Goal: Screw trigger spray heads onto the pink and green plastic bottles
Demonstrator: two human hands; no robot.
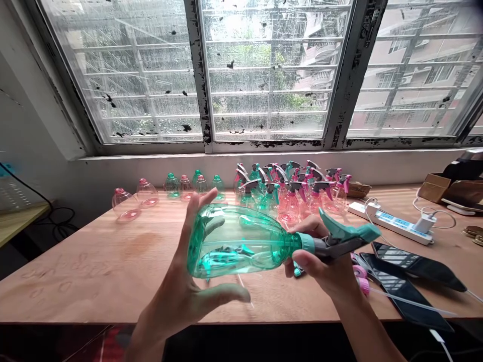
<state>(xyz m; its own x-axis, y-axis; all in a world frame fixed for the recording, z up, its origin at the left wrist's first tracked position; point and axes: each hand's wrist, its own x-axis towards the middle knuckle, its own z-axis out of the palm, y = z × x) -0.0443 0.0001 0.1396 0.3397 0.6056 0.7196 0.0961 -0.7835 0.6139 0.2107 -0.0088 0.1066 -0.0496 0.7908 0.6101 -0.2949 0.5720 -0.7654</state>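
A green, see-through spray bottle (237, 240) lies on its side in the air above the table, its base to the left and its teal and grey trigger head (345, 239) to the right. My right hand (320, 264) is closed round the neck just below the head, thumb in front. At the bottle's base is my left hand (192, 281), fingers spread and thumb stretched out below the bottle; whether its palm touches the base I cannot tell. Through the clear wall, a dip tube shows inside. Part of a teal and dark piece on the table is hidden behind the bottle.
Spray bottles with heads (290, 193) crowd the table (94, 261) near the window wall. Several headless bottles (128, 206) stand to their left. At right lie a power strip (390, 221), two phones (418, 266) with cables, pink-collared spray heads (361, 279) and a cardboard box (433, 188).
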